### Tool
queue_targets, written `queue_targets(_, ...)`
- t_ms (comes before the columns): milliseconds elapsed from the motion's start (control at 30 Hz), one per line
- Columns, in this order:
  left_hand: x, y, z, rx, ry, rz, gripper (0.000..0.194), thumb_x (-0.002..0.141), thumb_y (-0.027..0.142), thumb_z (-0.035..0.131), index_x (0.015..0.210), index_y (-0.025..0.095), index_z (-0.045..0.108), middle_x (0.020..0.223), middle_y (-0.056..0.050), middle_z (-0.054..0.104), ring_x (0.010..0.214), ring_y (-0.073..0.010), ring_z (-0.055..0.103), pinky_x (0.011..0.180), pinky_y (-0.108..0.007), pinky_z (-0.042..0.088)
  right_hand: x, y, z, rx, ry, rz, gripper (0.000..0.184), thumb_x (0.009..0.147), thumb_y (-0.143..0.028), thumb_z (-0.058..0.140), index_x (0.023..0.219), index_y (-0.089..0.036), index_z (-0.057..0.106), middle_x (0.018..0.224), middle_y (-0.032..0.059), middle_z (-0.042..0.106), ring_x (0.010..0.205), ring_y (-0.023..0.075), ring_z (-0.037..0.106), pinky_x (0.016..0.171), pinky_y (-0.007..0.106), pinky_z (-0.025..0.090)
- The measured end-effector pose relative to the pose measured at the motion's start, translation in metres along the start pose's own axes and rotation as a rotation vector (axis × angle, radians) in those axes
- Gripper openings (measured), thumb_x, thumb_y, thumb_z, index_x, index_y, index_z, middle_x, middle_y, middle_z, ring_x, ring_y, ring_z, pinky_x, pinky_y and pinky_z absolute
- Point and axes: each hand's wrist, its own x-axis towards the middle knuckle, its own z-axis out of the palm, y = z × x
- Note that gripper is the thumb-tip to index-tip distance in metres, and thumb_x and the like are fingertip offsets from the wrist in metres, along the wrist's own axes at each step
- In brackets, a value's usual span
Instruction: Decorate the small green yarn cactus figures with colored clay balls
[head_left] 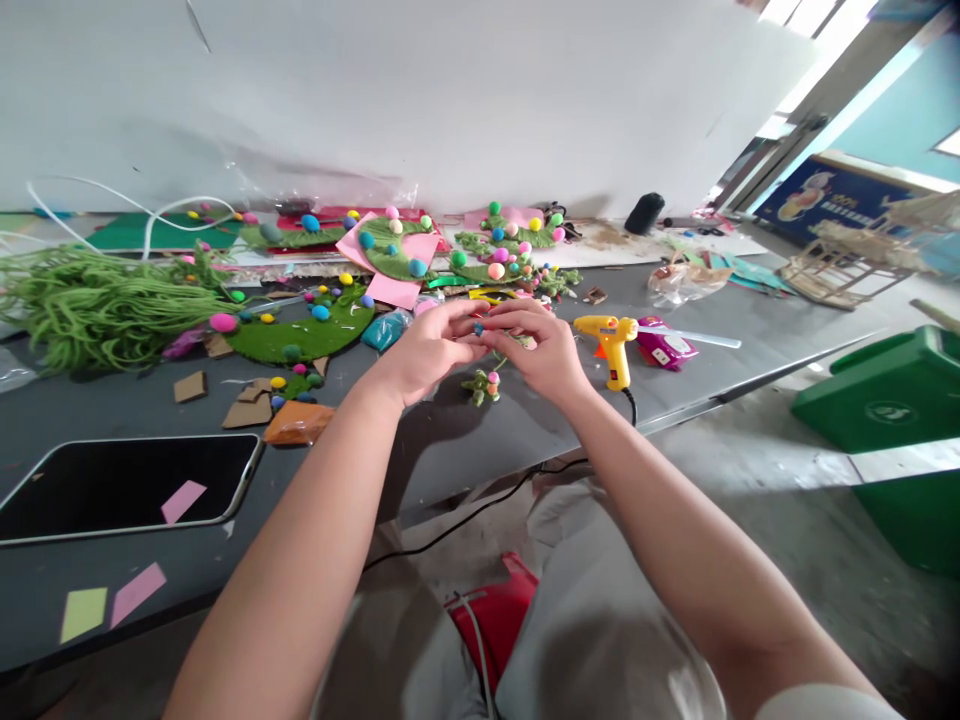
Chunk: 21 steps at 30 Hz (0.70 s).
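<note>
My left hand (431, 348) and my right hand (546, 352) meet over the grey table, fingertips bent together. Between them shows a small blue pompom (478, 328), pinched by my left fingers. From under my right fingers a thin green strand runs down to a green yarn sprig (480, 386) with small pink and orange pompoms; my right hand appears closed on its upper part, which the fingers partly hide. Beside my left hand lies a bag of teal bits (387, 329). To the right of my right hand stands a yellow hot glue gun (613, 345).
Green felt pieces with pompoms (300, 335) and a heap of green yarn (105, 305) lie left. A phone (127, 485), cardboard scraps (251, 408) and an orange packet (298, 424) are nearer. A purple packet (666, 345) sits right, and a green bin (885, 390) stands beyond the table edge.
</note>
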Motion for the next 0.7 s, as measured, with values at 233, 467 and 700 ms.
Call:
queue_targets(233,-0.005,0.004,-0.001,-0.011,-0.033,-0.109,0.075,0.068,0.002,0.068,0.139,0.019,0.055,0.119,-0.01,0.075,0.099,-0.0228,0.073,0.096,-0.039,0.055,-0.003,0.014,0.004,-0.183,-0.086,-0.065,0.034,0.084,-0.018,0.074,0.116,-0.026,0.08,0.124,0.0086,0.069,0.119,0.0274,0.064,0.105,0.048,0.052)
queue_targets(467,-0.002,0.006,-0.004,-0.145,0.006,-0.163,0.059,0.068,0.003,0.068,0.124,0.019,0.056,0.1,-0.007,0.077,0.085,-0.0208,0.076,0.091,-0.042,0.058,-0.002,0.008,0.006,-0.192,0.019,-0.155,0.007,0.089,-0.023,0.074,0.089,-0.027,0.08,0.1,0.0042,0.072,0.095,0.0222,0.068,0.09,0.042,0.054)
queue_targets(700,-0.001,0.011,-0.008,-0.175,-0.039,-0.224,0.032,0.074,0.015,0.069,0.106,0.013,0.072,0.096,-0.012,0.08,0.091,-0.0267,0.078,0.092,-0.044,0.059,-0.001,0.004,0.003,-0.103,0.118,-0.111,0.011,0.082,-0.024,0.081,0.079,-0.023,0.07,0.098,0.004,0.069,0.095,0.0205,0.065,0.075,0.034,0.052)
